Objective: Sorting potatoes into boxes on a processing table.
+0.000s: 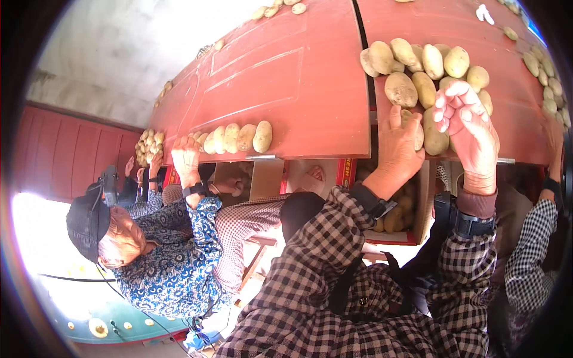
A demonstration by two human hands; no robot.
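My left hand (398,150) is at the near edge of the red table, with its fingers and thumb around a potato (419,136) that it mostly hides. My right hand (470,129) is held palm-up above the pile, fingers loosely curled and apart; nothing shows in it. Beyond and between my hands lies a heap of pale yellow potatoes (432,61) on the red panel table (331,112). One long potato (434,134) rests between my hands, close to the edge.
At left, a person in a patterned blue shirt (174,264) touches a row of potatoes (231,138). An open cardboard box (421,210) holding potatoes sits below the table edge. A checked sleeve (530,255) appears at right. A dark gap (359,27) divides the tabletop panels.
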